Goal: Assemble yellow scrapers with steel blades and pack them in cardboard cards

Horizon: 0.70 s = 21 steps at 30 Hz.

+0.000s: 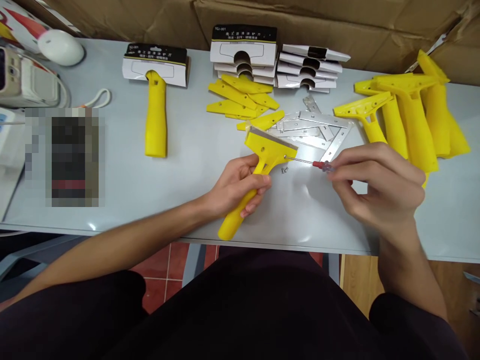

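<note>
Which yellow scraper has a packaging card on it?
The leftmost scraper: its handle extends from a black-and-white card. The held scraper, in the left hand, and the scrapers heaped right show no card.

I see the yellow scraper slanting, a grey blade along its far edge. The thin, red-collared screwdriver points at its right-hand hole.
</note>
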Each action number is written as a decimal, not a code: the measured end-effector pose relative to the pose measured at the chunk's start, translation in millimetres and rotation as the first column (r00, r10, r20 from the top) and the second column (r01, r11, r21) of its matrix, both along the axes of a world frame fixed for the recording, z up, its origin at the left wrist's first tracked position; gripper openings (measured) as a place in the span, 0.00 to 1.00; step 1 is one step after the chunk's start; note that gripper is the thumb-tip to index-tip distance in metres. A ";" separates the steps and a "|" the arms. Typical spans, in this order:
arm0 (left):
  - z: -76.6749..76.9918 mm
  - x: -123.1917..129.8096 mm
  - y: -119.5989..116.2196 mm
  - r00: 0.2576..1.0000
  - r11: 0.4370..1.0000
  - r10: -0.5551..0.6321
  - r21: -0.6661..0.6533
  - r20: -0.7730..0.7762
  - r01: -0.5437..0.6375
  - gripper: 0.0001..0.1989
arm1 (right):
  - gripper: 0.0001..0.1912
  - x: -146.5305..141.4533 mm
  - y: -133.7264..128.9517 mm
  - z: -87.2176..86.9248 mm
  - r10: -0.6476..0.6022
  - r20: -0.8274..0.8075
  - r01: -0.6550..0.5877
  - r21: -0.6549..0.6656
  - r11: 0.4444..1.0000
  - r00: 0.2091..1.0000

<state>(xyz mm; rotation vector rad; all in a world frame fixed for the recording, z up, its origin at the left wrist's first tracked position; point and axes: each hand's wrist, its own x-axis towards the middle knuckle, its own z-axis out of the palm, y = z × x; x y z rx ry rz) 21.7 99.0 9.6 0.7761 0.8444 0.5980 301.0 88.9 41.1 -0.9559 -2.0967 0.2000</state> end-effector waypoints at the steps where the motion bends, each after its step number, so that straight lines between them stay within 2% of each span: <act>1: -0.5 -0.4 -0.4 1.000 1.000 -0.005 0.003 -0.003 0.005 0.18 | 0.14 -0.3 -0.4 0.4 0.009 -0.003 -0.009 -0.005 1.000 1.000; 3: -1.0 -0.8 -0.6 1.000 1.000 -0.001 0.001 -0.006 0.001 0.19 | 0.09 -0.5 -1.2 0.8 -0.008 0.016 0.008 -0.036 0.999 1.000; 5: -0.9 -1.0 -0.3 1.000 1.000 0.011 -0.008 -0.004 -0.011 0.21 | 0.07 -0.3 -1.9 0.8 -0.075 0.069 0.078 -0.048 0.996 0.995; 9: 1.3 -0.3 1.0 1.000 1.000 0.021 -0.022 0.009 -0.021 0.24 | 0.10 -0.1 -3.4 2.5 -0.220 0.219 0.211 0.065 0.975 0.951; 12: 4.3 1.3 2.2 0.999 0.999 0.033 -0.036 0.026 -0.032 0.26 | 0.03 -1.0 -6.8 7.2 -0.155 0.263 0.144 0.059 0.988 0.952; 15: 6.2 2.1 2.9 0.999 0.999 0.031 -0.040 0.040 -0.029 0.27 | 0.11 -2.2 -10.8 11.1 -0.083 0.248 0.072 0.053 0.996 0.965; 18: 5.9 1.0 2.9 0.999 0.999 0.024 -0.037 0.044 -0.023 0.27 | 0.13 -2.5 -12.2 10.0 -0.083 0.236 0.073 0.050 0.996 0.968; 21: 4.7 -0.6 2.7 0.999 0.999 0.029 -0.047 0.039 -0.027 0.26 | 0.08 -2.4 -11.4 5.0 -0.136 0.250 0.122 0.071 0.990 0.959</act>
